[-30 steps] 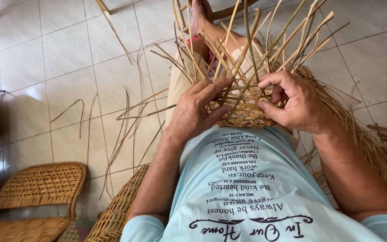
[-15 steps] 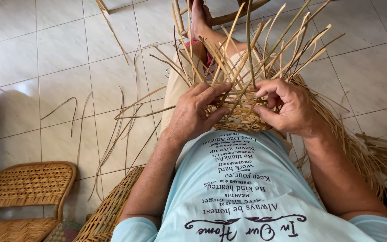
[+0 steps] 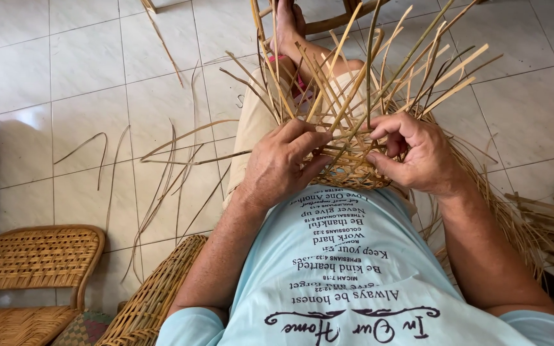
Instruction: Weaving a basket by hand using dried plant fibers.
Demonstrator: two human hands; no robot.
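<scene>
- Half-woven basket (image 3: pixel 354 170), held between both hands: straw-tan, tight criss-cross weave at its base, loose pale yellow strips fanning above the grip.
- T-shirt (image 3: pixel 354 282), below the grip: light blue with dark printed lettering.
- Floor tiles (image 3: pixel 84 77), left of the grip: glossy off-white, thin grey grout grid.
- Wicker chair (image 3: pixel 27 263), far lower left: honey-brown frame, golden woven seat.
- Loose strips (image 3: pixel 174 166) on the floor, left of the grip: dull tan.
</scene>
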